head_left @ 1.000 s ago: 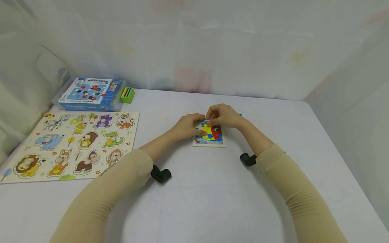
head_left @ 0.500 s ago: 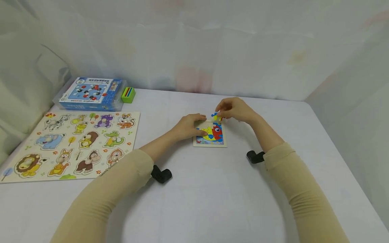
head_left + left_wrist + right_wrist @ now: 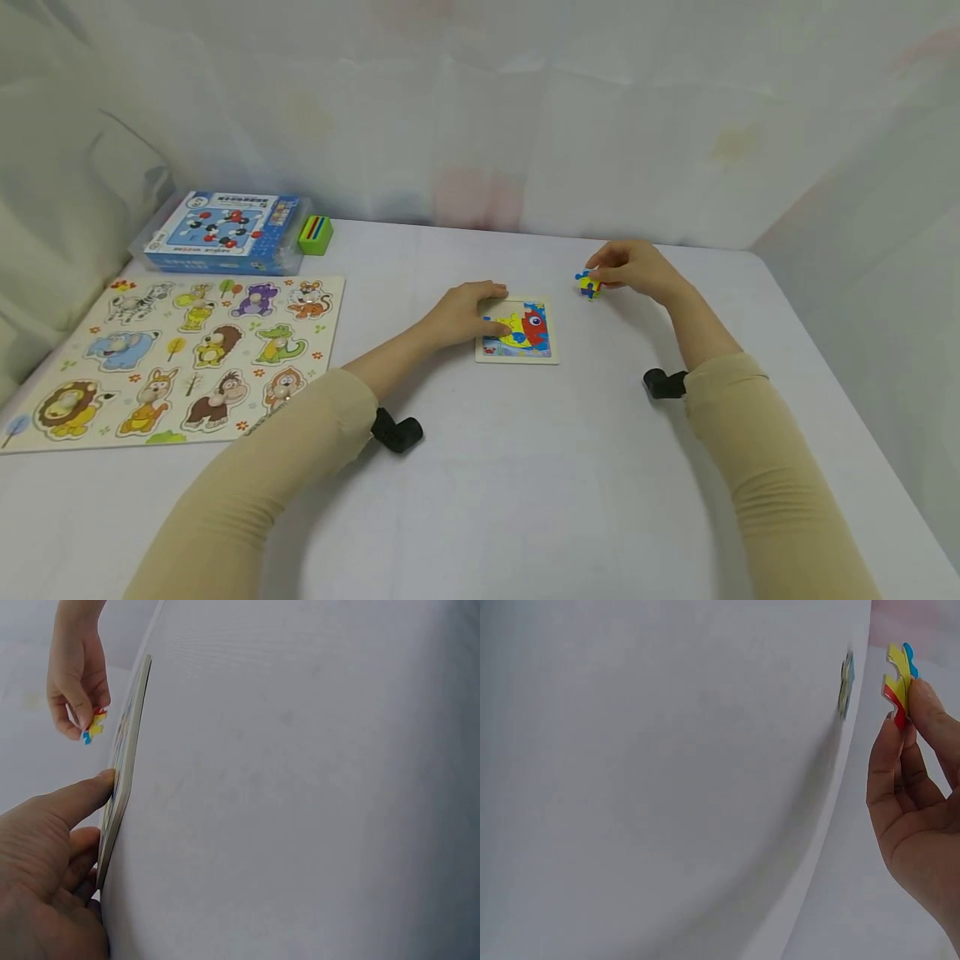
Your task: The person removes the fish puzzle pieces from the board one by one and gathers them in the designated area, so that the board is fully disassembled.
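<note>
1. From my remote post, I see the left hand (image 3: 467,312) holding the fish puzzle board (image 3: 517,360) at its far-left corner: the thumb presses on the picture, the other fingers bend by the edge.
2. The board lies flat on the white table (image 3: 495,483), towards the far side; I make out a red fish head and yellow body inside a pale frame.
3. I have the right hand (image 3: 637,269) to the right of the board and slightly farther off, apart from it, its grip narrow, with a puzzle piece (image 3: 901,684) in yellow, red and blue pinched between thumb and finger.
4. In the right wrist view I find a small bluish shape (image 3: 846,686) on the table near that piece; edge-on, I cannot tell whether it is one piece or several.
5. On the left I see an animal board (image 3: 250,354), with a blue box (image 3: 217,233) beyond it and a green block (image 3: 315,242) just right of the box.
</note>
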A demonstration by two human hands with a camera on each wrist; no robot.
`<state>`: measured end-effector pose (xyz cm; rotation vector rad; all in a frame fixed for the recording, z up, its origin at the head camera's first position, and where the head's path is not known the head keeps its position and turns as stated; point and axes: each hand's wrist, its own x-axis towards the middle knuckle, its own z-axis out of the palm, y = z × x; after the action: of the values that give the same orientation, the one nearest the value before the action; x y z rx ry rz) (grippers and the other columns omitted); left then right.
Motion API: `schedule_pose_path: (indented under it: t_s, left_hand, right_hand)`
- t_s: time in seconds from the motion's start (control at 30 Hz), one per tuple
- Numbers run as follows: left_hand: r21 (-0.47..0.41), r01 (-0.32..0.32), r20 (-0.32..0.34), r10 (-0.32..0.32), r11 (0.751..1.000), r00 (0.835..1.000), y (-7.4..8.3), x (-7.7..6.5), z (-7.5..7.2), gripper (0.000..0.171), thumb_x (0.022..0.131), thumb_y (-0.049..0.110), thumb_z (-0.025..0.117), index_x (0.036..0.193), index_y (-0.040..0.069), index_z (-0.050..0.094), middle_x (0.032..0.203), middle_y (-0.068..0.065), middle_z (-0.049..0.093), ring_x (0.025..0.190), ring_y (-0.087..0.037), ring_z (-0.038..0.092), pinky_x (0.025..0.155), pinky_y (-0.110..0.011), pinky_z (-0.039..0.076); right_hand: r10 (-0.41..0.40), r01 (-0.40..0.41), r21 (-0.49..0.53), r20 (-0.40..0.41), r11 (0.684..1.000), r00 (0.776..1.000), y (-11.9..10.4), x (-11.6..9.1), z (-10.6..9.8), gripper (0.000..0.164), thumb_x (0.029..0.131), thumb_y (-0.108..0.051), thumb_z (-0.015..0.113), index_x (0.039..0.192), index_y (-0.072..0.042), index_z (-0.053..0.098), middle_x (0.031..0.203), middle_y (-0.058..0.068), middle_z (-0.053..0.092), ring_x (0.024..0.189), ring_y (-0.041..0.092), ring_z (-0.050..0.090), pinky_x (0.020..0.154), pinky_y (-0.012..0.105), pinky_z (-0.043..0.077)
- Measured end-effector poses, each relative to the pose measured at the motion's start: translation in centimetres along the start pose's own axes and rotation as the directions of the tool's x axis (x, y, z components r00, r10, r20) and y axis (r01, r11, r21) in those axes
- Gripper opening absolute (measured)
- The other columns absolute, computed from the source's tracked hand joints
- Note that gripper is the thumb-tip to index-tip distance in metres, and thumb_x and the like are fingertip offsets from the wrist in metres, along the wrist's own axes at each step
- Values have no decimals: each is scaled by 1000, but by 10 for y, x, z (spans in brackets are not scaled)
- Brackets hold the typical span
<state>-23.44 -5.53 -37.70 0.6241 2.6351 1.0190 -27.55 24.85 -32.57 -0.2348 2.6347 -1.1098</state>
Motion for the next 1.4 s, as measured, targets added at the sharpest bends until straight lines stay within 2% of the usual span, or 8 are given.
schedule_pose_path:
  t_s: [0.27,0.53,0.73,0.97,1.4]
  left_hand:
    - [5,0,5,-1,1000,1000,-1,0,0,64,86,33,74,143,12,52,153,-1,48,152,-23,31,126,-46,25]
    - [5,3,6,-3,1000,1000,0,-1,0,66,86,33,75,144,12,51,154,-2,48,152,-24,31,125,-46,26]
    - [-1,1,4,-1,1000,1000,0,0,0,65,86,32,75,143,13,52,153,-2,48,151,-23,31,125,-46,26]
    - [-8,4,4,-4,1000,1000,-2,0,1,65,86,33,75,143,13,51,154,0,47,152,-22,30,126,-45,24]
    - [3,9,7,-9,1000,1000,0,-1,0,66,86,34,74,144,14,51,155,0,47,152,-22,31,126,-46,25]
  right_hand:
    - [39,-39,2,-6,999,999,20,-6,-16,34,94,-23,67,121,-2,66,101,-6,67,89,11,64,80,16,55]
    - [105,-106,-27,-7,994,994,35,-6,-25,37,94,-26,68,123,-4,67,92,-12,67,84,7,60,76,16,53]
    - [121,-121,-14,-3,993,993,37,-6,-25,37,93,-24,68,123,-2,67,84,-12,68,82,7,56,73,16,52]
    - [135,-135,3,3,991,991,37,-5,-24,37,94,-20,68,124,1,65,82,-15,67,77,4,58,71,16,52]
    - [126,-127,-78,-12,989,992,33,-6,-23,30,96,-17,63,121,-1,68,83,-15,65,80,5,57,71,15,52]
